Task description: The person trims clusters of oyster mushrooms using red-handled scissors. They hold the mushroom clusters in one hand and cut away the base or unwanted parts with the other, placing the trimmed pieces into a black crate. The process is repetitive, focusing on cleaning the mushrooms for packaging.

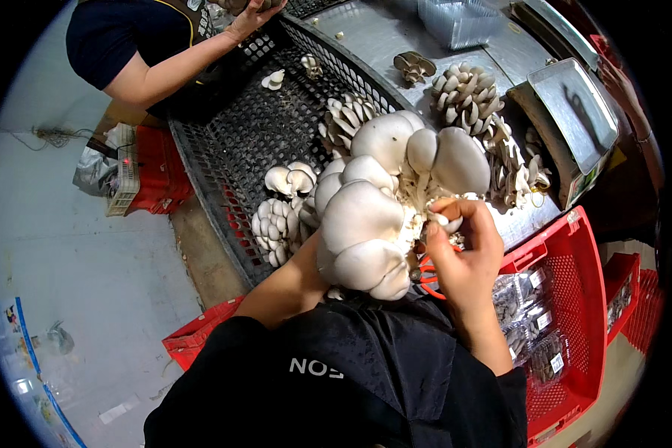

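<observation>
A big cluster of pale grey oyster mushrooms (pixel 362 216) is held up in front of me, caps facing outward. My left hand supports it from below; its fingers are hidden behind the caps, and only the wrist and left forearm (pixel 287 280) show. My right hand (pixel 467 257) is closed at the cluster's stem side, thumb and fingers pinching a small mushroom (pixel 446 221). Just beside the right thumb are orange-handled scissors (pixel 427 275), partly covered by the hand and cluster; how they are held cannot be made out.
A black perforated crate (pixel 228 149) holds smaller mushroom clusters (pixel 276 224). On the metal table (pixel 373 37) are more clusters (pixel 467 95), clear plastic trays (pixel 459 22) and a scale (pixel 575 112). A red crate (pixel 586 299) contains packed punnets (pixel 549 355). A co-worker's arm (pixel 172 75) reaches in at upper left.
</observation>
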Demonstrator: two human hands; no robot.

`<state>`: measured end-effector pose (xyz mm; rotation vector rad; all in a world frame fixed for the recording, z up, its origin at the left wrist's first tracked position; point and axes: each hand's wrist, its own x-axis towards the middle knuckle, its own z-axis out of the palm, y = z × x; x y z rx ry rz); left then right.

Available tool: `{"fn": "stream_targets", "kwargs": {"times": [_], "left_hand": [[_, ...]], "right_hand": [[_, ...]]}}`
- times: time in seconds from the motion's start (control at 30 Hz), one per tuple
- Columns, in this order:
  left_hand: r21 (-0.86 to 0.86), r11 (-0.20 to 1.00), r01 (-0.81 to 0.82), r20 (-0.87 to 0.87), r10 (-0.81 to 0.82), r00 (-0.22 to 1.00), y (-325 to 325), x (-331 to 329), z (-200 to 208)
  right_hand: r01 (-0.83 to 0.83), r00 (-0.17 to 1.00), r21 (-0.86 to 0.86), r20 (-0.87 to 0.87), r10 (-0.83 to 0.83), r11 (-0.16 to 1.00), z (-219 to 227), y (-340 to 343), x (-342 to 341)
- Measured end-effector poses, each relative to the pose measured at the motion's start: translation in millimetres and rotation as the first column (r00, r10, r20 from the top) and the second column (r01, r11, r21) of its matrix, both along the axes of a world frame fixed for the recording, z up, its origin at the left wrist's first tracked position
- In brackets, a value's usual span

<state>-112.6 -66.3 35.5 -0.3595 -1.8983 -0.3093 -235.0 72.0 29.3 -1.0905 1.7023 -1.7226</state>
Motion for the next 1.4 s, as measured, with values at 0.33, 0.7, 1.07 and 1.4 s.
{"fn": "stream_targets", "kwargs": {"times": [0.33,0.7,1.07,1.4], "left_hand": [[0.905,0.367,-0.214,0.308,-0.22,0.926,34.0,9.8,-23.2],[-0.045,0.962,-0.268,0.092,0.271,0.958,5.3,1.7,-19.0],[0.227,0.908,-0.353,0.49,0.207,0.847,25.8,12.7,-24.2],[0.007,0.962,-0.273,0.326,0.256,0.91,20.5,6.9,-14.4]], "right_hand": [[0.22,0.861,-0.183,0.498,-0.103,0.958,0.0,6.5,-17.2],[-0.233,0.935,0.161,0.309,0.175,0.959,-10.9,-19.7,-6.6],[-0.289,0.891,0.175,0.41,0.197,0.941,-14.3,-19.8,-8.4],[-0.207,0.927,0.152,0.347,0.144,0.966,-20.6,-20.3,-4.0]]}}
